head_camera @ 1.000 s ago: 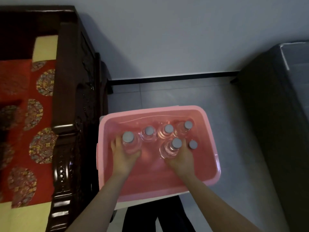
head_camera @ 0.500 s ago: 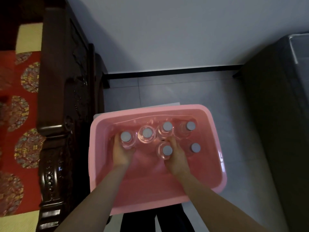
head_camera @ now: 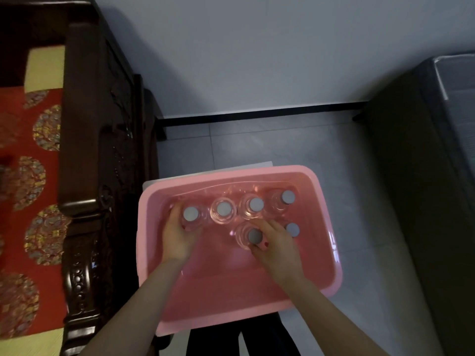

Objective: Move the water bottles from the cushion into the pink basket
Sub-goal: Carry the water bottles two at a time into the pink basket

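A pink basket (head_camera: pixel 326 255) sits low in front of me with several clear water bottles standing upright inside, grey caps up. My left hand (head_camera: pixel 177 240) is wrapped around the leftmost bottle (head_camera: pixel 191 214) in the back row. My right hand (head_camera: pixel 276 250) grips a bottle (head_camera: pixel 253 235) in the front row, fingers around its neck. Three more bottles (head_camera: pixel 223 209) stand along the back wall, and another bottle (head_camera: pixel 293 229) stands just right of my right hand. The red patterned cushion (head_camera: pixel 28 201) at the left shows no bottles.
A dark carved wooden armrest (head_camera: pixel 84 155) stands between the cushion and the basket. A dark cabinet (head_camera: pixel 421 201) rises on the right. Grey tiled floor (head_camera: pixel 270 147) and a white wall lie beyond the basket. A white sheet (head_camera: pixel 257 165) peeks out under the basket's far edge.
My right hand has shifted its bottle left, into the front row behind the back row's middle. My left hand has stayed on the leftmost bottle. The view swayed a little.
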Available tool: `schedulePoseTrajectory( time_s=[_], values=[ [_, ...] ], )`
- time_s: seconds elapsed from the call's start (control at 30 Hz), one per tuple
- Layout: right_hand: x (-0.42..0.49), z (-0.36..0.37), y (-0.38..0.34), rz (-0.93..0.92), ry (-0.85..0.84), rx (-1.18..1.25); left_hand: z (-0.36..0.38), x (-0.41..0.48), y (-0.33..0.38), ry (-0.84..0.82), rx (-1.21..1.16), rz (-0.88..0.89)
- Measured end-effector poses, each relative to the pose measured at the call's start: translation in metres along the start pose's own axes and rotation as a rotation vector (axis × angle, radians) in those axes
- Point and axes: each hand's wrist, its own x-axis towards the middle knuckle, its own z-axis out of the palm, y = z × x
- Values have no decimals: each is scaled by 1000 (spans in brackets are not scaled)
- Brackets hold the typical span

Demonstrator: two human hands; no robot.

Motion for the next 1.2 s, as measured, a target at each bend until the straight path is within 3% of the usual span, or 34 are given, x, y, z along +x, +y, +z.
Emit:
schedulePoseTrajectory(
  time_s=[0.2, 0.5, 0.97, 1.1, 1.2],
  values=[
    [12, 0, -16, -196, -99, -175, -18, 7, 16, -25, 76, 64],
    [10, -9, -15, -238, -20, -240, -12, 6, 16, 56, 98, 78],
    [11, -7, -10, -217, -126, -285, -12, 3, 16, -19, 226, 105],
    [6, -24, -16, -137, -25, -192, -24, 2, 31, -80, 289, 176],
    [8, -48, -27, -132, 151, -111, -34, 2, 58, -76, 250, 253]
  ],
)
